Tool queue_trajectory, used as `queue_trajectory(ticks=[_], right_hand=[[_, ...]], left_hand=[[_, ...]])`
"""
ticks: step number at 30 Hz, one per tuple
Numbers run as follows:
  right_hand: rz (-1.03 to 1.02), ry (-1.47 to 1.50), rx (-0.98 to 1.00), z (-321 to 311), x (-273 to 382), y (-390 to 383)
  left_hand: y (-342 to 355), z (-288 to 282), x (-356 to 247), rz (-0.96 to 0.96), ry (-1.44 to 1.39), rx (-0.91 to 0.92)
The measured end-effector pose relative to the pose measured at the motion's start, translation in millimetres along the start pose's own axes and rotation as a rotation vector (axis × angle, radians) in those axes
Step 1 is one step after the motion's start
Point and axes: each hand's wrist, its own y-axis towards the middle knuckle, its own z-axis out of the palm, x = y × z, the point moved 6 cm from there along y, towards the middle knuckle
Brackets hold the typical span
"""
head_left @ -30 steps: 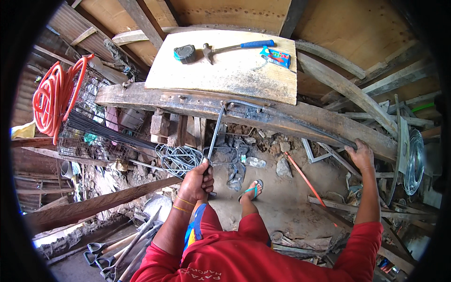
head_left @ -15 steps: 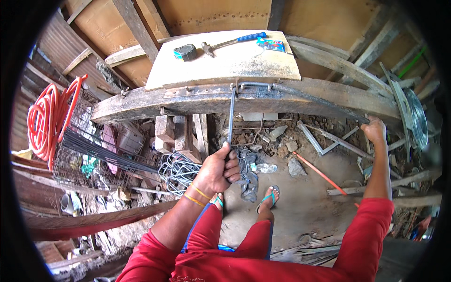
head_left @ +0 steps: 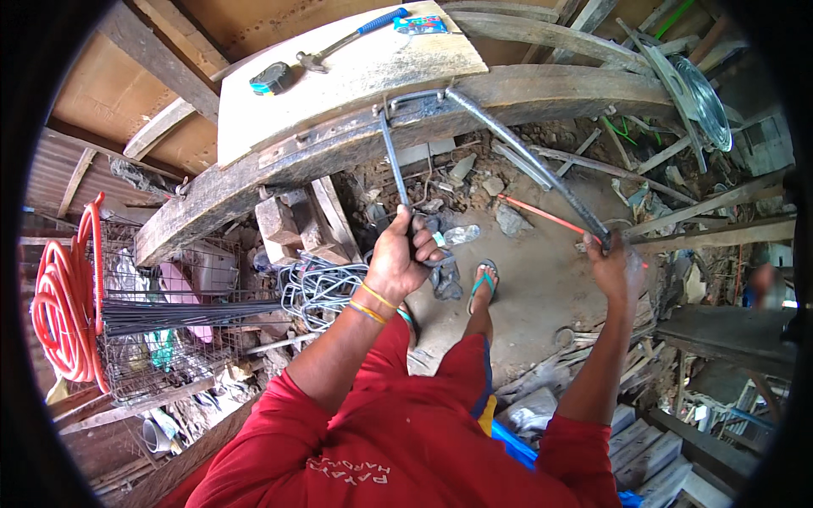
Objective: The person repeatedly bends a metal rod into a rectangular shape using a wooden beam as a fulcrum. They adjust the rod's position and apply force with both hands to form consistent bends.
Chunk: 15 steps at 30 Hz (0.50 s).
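Observation:
My left hand (head_left: 402, 258) is closed around the lower end of a thin steel leg (head_left: 392, 157) that rises to a peg on the thick wooden beam (head_left: 279, 169). My right hand (head_left: 611, 267) grips the far end of a long ribbed steel bar (head_left: 529, 157). From there the bar runs up to the beam, bends at a metal peg and lies along the beam's edge toward the left leg. Whether leg and bar are one piece I cannot tell at the peg. Several pegs stand in the beam.
On a pale board (head_left: 356, 76) lie a blue-handled hammer (head_left: 347, 41), a tape measure (head_left: 271, 78) and a blue packet (head_left: 420, 25). Bent steel frames (head_left: 322, 292), black rods (head_left: 186, 315) and a coiled orange hose (head_left: 63, 313) are at left. A wire coil (head_left: 703, 102) hangs at far right.
My right hand has swung the bar down and toward me, giving it a sharp bend at the peg. My left hand keeps its hold. The view has shifted right.

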Motion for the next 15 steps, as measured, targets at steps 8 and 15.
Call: queue_trajectory(ticks=[8, 15], right_hand=[[-0.194, 0.239, 0.239, 4.9, -22.4, 46.8], [-0.283, 0.329, 0.296, -5.0, -16.9, 53.1]], left_hand=[[0.5, 3.0, -1.3, 0.009, 0.015, -0.113], [1.9, -0.4, 1.5, 0.055, 0.029, -0.260]])
